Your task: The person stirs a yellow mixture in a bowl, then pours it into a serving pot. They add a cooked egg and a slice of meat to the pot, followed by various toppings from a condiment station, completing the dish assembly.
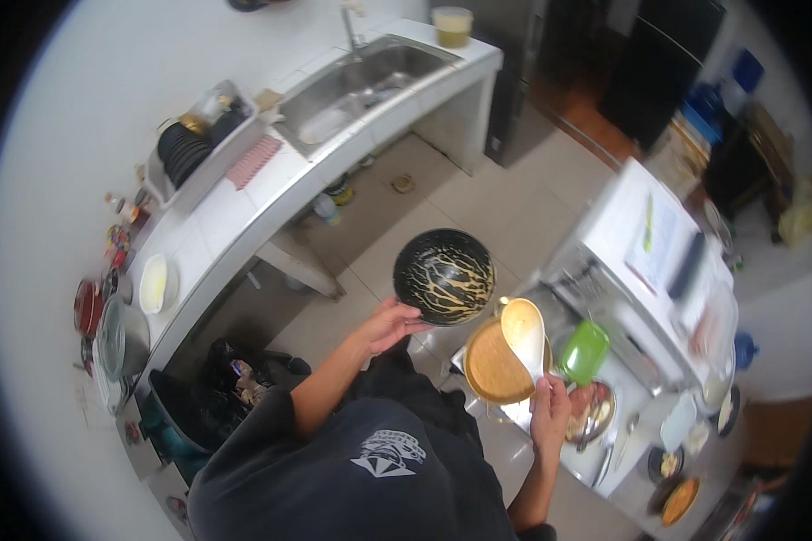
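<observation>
My left hand (pixel 392 326) grips the rim of a black bowl (pixel 444 276). The bowl is tilted toward me, and pale yellow-brown streaks cover its inside. In my right hand (pixel 550 413) is the handle of a white ladle (pixel 525 335), its head coated with something creamy yellow. Below the ladle sits a gold-coloured pot (pixel 497 362) with an orange-brown filling; whether the ladle touches it I cannot tell. Right of the pot lie a green rectangular container (pixel 584 352) and a plate of reddish food (pixel 591 415), near my right hand.
A tiled counter with a steel sink (pixel 361 90) and a full dish rack (pixel 198 144) runs along the left. On the right, a white cabinet (pixel 622 252) stands behind the work table, which holds a knife (pixel 604 458) and small bowls. A black bin bag (pixel 230 370) sits at lower left.
</observation>
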Demonstrator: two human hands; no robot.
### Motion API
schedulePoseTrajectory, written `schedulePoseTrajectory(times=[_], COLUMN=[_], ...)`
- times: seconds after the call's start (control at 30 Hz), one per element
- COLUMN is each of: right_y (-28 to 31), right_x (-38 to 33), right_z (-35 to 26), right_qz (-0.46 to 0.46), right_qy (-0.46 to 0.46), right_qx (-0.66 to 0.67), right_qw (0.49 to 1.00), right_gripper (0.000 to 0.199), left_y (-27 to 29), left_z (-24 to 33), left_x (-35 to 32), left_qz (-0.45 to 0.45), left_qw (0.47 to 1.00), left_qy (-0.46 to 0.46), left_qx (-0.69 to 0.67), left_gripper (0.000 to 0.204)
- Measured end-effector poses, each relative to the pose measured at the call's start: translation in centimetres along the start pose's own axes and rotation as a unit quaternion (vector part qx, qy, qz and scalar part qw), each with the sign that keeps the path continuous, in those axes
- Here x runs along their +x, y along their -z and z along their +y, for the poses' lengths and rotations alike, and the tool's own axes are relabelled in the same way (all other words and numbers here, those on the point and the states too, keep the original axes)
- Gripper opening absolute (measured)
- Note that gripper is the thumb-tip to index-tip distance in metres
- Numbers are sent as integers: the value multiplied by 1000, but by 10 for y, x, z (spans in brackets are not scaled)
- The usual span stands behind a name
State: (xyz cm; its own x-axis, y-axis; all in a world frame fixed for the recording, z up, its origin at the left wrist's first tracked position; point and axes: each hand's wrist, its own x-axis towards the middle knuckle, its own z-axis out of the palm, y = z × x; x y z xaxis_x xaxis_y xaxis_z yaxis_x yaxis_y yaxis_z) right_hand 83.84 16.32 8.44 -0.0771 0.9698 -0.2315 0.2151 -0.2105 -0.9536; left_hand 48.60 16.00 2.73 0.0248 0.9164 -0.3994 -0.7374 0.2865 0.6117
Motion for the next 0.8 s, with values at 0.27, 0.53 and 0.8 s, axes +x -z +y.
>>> schedulePoseTrajectory(times=[0.27, 0.53, 0.8], right_y=[-116, -350, -576], right_x=[67, 219, 371], right_z=[-65, -174, -243], right_qz=[-48, -174, -255], right_qy=[-147, -107, -128], right_qx=[232, 225, 134], right_qw=[960, 953, 949], right_gripper=[27, 48, 64], left_y=[66, 164, 216], left_z=[172, 363, 396], left_x=[95, 217, 281], left_qz=[55, 184, 189], left_qw=[972, 955, 966], left_qy=[-224, -230, -137], left_qx=[-44, -35, -106], left_gripper=[54, 54, 41])
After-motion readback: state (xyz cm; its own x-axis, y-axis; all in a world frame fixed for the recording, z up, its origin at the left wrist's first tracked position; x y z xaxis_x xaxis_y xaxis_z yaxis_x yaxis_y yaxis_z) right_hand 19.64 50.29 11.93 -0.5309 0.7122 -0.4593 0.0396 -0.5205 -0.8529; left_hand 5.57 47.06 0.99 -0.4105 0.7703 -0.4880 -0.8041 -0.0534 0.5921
